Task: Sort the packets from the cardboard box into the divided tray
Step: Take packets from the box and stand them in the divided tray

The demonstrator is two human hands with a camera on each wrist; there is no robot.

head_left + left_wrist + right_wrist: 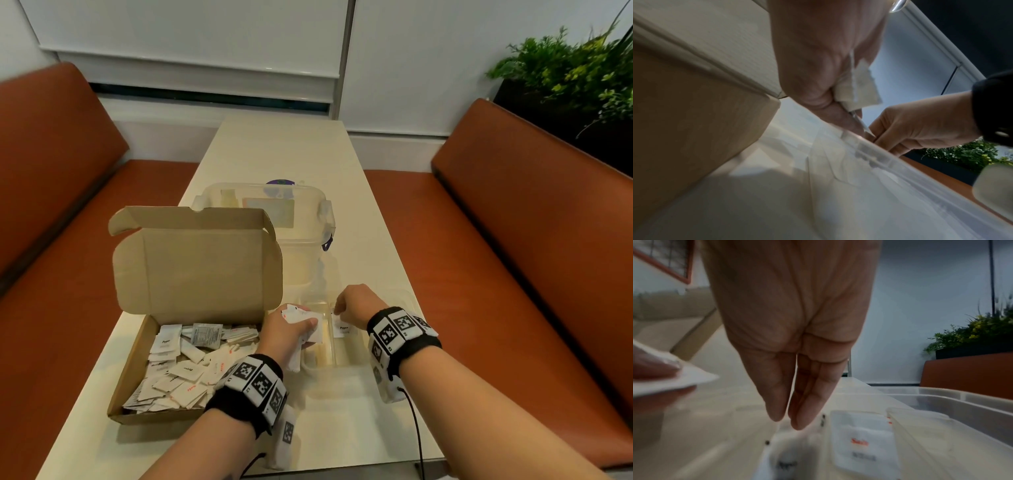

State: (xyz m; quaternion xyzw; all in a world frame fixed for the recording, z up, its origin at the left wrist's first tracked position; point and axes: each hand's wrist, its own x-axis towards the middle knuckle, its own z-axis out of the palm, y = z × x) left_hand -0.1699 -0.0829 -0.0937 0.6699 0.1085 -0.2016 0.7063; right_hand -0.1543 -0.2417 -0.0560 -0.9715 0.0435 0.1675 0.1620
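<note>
Holding a bunch of packets (303,320) in left hand (287,330), fingers clamped, over the divided tray (342,359); right hand (352,306) fingers straight, together above a pepper packet (342,328). Cardboard box (137,356) still full. Risk imo: loose stack slips, mixing compartments.

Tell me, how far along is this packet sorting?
Barely begun. Done: only a couple of packets, a pepper packet among them, lie in the clear divided tray. In hand: the left hand grips a bunch of packets beside the tray; the right hand hangs over the pepper packet, fingers straight. Left: the cardboard box still holds a big heap.
</note>
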